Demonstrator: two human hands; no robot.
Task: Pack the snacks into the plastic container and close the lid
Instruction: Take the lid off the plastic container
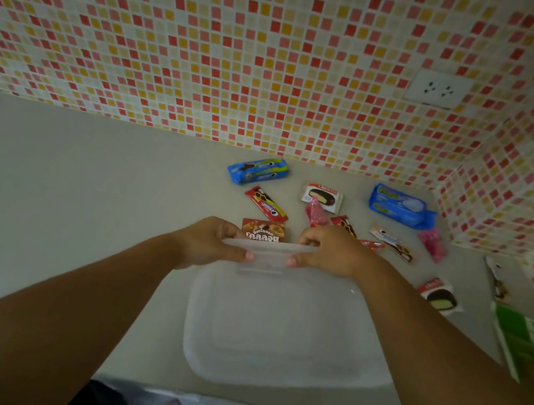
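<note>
Left hand and right hand each pinch the lid's far edge, raised over the container near the surface's front edge. Snacks scattered behind; left side open.

We have one view only, head-worn and wide-angle, looking forward and steeply down over both forearms at the grey tabletop, close in, facing the mosaic-tiled wall that bends at the edges.
</note>
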